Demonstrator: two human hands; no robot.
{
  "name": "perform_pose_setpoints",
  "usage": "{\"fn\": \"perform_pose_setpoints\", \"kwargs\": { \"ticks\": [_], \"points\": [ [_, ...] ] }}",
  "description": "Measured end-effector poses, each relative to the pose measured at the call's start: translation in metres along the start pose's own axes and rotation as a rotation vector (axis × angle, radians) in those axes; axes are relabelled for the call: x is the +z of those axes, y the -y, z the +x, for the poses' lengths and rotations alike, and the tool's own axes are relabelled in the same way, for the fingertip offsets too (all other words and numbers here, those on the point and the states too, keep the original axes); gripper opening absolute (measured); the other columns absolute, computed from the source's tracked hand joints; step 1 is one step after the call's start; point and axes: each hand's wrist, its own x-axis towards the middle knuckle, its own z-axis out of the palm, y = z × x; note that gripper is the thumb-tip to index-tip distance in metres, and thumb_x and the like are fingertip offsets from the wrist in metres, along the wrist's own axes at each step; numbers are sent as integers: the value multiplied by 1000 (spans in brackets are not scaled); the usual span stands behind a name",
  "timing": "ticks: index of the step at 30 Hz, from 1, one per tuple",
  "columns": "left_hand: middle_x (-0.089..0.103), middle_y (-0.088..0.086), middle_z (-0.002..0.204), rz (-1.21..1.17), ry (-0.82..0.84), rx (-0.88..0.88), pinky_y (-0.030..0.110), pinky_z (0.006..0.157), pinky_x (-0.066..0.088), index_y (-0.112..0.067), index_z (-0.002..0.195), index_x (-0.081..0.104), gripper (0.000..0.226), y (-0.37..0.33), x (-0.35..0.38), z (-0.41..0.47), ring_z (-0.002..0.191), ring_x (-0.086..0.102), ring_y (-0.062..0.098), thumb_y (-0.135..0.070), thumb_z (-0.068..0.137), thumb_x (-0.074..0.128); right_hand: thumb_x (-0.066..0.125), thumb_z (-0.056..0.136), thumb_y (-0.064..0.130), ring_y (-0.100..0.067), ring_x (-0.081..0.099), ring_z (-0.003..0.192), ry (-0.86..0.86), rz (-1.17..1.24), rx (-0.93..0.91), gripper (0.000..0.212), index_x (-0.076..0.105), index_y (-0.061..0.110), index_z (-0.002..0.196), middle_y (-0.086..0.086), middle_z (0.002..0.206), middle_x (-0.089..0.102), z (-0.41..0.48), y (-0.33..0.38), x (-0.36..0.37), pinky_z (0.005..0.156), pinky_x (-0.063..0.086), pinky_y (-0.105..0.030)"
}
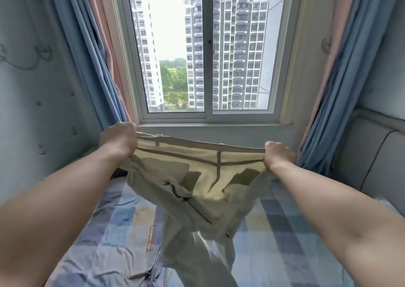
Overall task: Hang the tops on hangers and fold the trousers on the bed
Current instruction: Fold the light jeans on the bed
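Note:
A pair of light khaki trousers (197,194) hangs in the air above the bed (105,238), inner waistband facing me, legs trailing down toward the sheet. My left hand (119,139) grips the left end of the waistband. My right hand (278,155) grips the right end, so the waist is stretched wide between them. Both arms reach forward over the bed. No tops or hangers are in view.
The bed has a blue, grey and yellow checked sheet. A window (206,52) with a sill lies straight ahead, with blue and pink curtains (96,52) at both sides. A grey padded headboard (372,151) stands at the right; a wall is close on the left.

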Motion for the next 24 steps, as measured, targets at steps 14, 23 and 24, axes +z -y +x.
{"fn": "perform_pose_setpoints", "kwargs": {
  "ticks": [14,23,24],
  "points": [
    [71,-4,89,-376,220,-14,28,61,46,-25,82,64,21,27,-7,18,80,64,16,-44,88,71,51,83,5,-36,65,91,-106,830,104,15,65,10,86,-18,103,66,81,15,-120,81,61,-45],
    [67,4,83,-441,211,89,23,54,43,-18,81,62,16,51,-56,54,72,62,16,-20,86,77,53,86,0,-27,58,85,-274,502,-140,18,68,10,87,-11,95,68,84,-2,-176,71,41,-30],
    [67,5,83,-447,214,95,20,52,45,-16,82,62,14,51,-67,59,70,63,15,-16,86,75,53,86,0,-28,58,85,-300,496,-123,18,68,10,88,-12,95,67,88,-3,-182,71,41,-30]
  ]
}}
